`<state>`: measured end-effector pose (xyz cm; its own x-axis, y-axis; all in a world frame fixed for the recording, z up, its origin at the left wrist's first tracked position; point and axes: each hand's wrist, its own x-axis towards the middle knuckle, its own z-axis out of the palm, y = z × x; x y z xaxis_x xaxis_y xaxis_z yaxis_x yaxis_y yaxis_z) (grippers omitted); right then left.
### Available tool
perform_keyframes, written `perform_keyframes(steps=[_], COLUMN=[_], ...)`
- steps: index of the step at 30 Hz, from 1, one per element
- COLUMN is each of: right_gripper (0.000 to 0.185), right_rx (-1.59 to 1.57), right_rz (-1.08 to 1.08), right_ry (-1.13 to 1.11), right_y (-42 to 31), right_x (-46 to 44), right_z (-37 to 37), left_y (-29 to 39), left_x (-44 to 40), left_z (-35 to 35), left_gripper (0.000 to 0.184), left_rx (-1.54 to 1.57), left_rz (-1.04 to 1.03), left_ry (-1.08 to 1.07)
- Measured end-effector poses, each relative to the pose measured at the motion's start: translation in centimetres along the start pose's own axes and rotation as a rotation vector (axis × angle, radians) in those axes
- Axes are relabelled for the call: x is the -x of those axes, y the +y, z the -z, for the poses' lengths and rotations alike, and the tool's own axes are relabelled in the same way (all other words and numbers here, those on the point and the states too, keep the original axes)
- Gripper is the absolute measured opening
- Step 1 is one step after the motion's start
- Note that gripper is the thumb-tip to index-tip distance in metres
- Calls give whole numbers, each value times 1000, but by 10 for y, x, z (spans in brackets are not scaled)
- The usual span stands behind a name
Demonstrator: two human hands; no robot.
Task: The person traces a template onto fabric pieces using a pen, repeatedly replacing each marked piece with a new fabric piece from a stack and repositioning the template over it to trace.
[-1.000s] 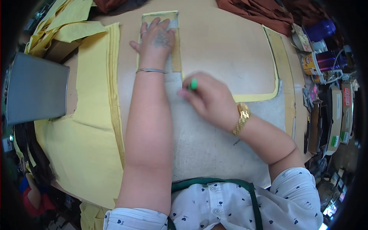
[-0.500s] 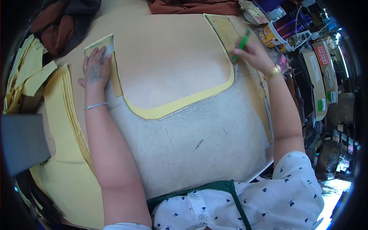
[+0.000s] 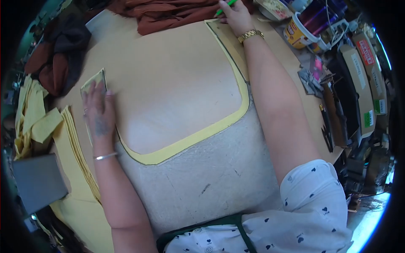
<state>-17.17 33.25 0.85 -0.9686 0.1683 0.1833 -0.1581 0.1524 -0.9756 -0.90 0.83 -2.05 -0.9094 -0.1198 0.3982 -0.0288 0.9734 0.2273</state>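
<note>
A yellow U-shaped strip (image 3: 192, 141) with a dark edge lies on the table, its bend toward me. My left hand (image 3: 99, 105) rests flat over the strip's left arm, just below its far tip, fingers stretched and slightly spread. Closed around a green pen (image 3: 226, 7), my right hand (image 3: 237, 19) is at the far end of the right arm, beside a tan piece (image 3: 231, 40). I cannot make out whether the pen tip touches anything. A scuffed grey surface (image 3: 202, 185) lies on the near side of the bend.
Reddish-brown cloth (image 3: 156, 19) is bunched at the far edge, with dark and brown cloth (image 3: 63, 55) at far left. Folded yellow sheets (image 3: 78, 156) and a grey box (image 3: 40, 181) lie left. At right are a yellow-labelled tub (image 3: 297, 33) and cardboard boxes (image 3: 358, 80).
My right hand has moved with the green pen from the side of the right arm to its far end. My left hand stays on the left arm. The whole view has shifted.
</note>
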Motion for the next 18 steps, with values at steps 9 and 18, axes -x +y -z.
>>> perform_keyframes(steps=[9,18], right_gripper=[28,26], right_rx=[443,481], right_rz=[206,79], right_ry=[-84,-207], right_y=[5,-19], right_x=[-11,6], right_z=[7,8], left_y=[222,228], left_x=[-29,-27], left_z=[-66,-69], left_gripper=[45,73], left_rx=[222,114], left_rz=[-442,-445], left_ry=[-252,-279])
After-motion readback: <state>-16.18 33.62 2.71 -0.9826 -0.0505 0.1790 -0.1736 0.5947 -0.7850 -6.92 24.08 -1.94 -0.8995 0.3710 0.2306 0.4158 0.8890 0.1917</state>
